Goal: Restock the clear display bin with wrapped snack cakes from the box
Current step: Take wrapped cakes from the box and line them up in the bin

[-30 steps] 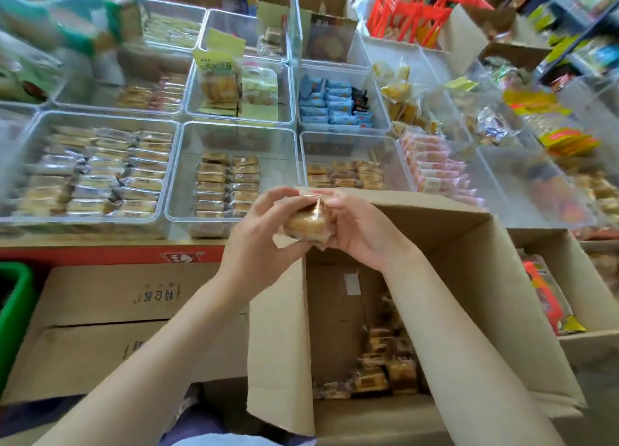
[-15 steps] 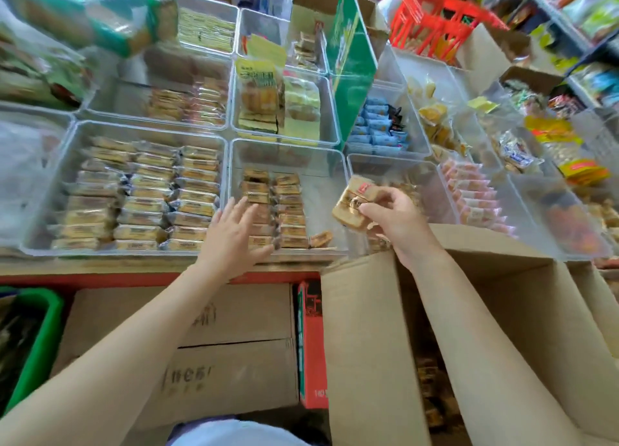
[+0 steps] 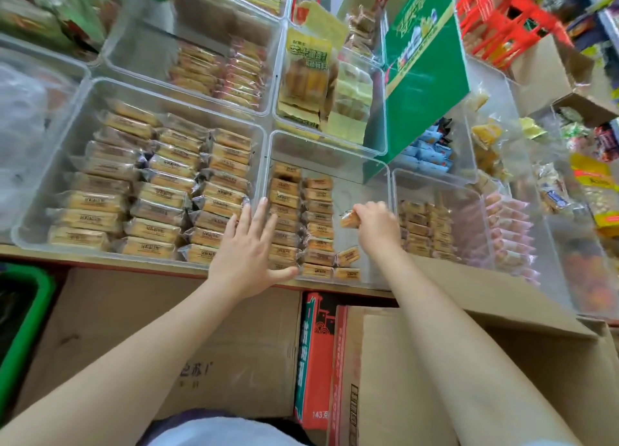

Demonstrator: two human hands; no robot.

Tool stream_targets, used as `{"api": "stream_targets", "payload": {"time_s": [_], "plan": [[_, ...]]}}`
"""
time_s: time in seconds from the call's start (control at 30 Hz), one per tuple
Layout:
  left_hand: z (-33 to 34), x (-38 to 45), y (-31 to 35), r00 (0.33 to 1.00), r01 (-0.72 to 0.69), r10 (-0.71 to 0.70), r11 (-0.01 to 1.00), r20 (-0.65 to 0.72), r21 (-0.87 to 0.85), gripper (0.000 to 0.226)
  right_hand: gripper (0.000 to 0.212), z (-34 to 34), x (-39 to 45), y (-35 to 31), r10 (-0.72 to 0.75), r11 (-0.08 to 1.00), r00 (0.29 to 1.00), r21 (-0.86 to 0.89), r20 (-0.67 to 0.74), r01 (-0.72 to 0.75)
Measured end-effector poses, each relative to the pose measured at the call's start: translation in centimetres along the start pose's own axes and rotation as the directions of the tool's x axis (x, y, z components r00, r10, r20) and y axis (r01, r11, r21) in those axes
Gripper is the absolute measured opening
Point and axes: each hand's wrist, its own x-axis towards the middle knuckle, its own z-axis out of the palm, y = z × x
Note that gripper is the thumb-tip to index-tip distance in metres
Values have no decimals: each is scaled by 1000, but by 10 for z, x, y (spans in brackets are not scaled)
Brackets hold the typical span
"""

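Note:
A clear display bin (image 3: 363, 174) at the shelf's front holds two rows of wrapped snack cakes (image 3: 301, 217) on its left side, its right part mostly bare. My right hand (image 3: 376, 226) is over that bare part and pinches one wrapped snack cake (image 3: 349, 218). My left hand (image 3: 249, 248) lies flat with straight fingers against the bin's front left corner, over the near cakes. The open cardboard box (image 3: 502, 362) stands below at the lower right; its inside is hidden.
A larger clear bin (image 3: 60, 134) full of wrapped cakes sits to the left, another bin (image 3: 469, 194) of small cakes to the right. A green carton (image 3: 422, 67) leans behind. Closed cardboard boxes (image 3: 167, 345) and a red carton (image 3: 315, 362) stand under the shelf edge. A green basket (image 3: 20, 328) is at far left.
My right hand carried the cake from above the box forward into the bin's right part. My left hand let go of it and moved to the bin's front left corner.

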Motion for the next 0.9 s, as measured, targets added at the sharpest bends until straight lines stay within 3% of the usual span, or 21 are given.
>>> {"api": "stream_targets", "payload": {"time_s": [0.23,0.57,0.63,0.77,0.9], "plan": [[0,1,1,1000,-5,5,1000,13,-7,114,35,36,9,0,-36,998,997,-47,70,40],[3,0,0,1000,1,-1,1000,11,-9,112,25,22,14,-22,-109,891,973,-413,204,187],[2,0,0,1000,-1,1,1000,17,-8,112,26,26,15,-19,-112,917,969,-352,220,186],[0,0,1,1000,-2,2,1000,25,0,112,48,31,17,-4,-46,993,956,-89,291,75],[1,0,1,1000,2,-1,1000,24,-6,112,46,30,18,-3,-83,983,892,-108,444,145]]}}
